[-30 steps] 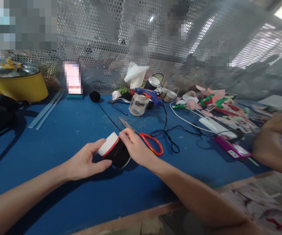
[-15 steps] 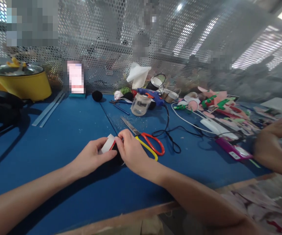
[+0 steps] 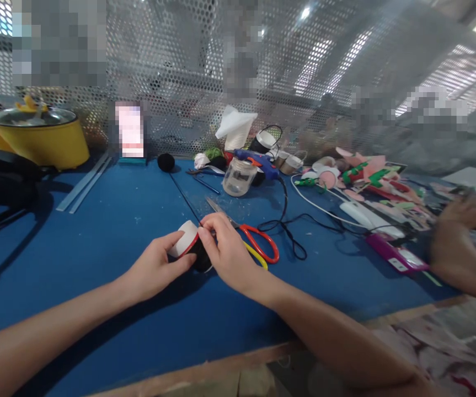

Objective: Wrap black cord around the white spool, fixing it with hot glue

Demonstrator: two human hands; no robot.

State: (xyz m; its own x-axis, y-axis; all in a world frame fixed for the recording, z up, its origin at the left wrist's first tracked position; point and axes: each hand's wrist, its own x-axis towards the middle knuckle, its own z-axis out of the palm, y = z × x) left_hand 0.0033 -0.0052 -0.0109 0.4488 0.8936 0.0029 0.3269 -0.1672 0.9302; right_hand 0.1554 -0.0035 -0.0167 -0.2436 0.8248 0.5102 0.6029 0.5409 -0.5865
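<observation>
My left hand [image 3: 161,267] is wrapped around a small paper cup [image 3: 187,238] lying tilted above the blue table. Its bare part is white, a thin red band runs round it, and the rest is covered in black yarn. At the cup's covered side, my right hand [image 3: 227,251] pinches the black yarn [image 3: 185,199], which stretches across the table to a black yarn ball [image 3: 165,162] at the back. Scissors [image 3: 262,242] with one red and one yellow handle lie just beyond my right hand, partly hidden by it.
A clear plastic jar [image 3: 238,179] stands behind the scissors, with a blue glue gun [image 3: 258,160] on it. A yellow pot [image 3: 51,143] is at left. A purple box [image 3: 390,253], cables and pink and green craft pieces fill the right, near another person's arm [image 3: 459,248].
The cup has turned slightly, showing more of its white part and the black yarn. My right hand has shifted a little up and right, still at the yarn.
</observation>
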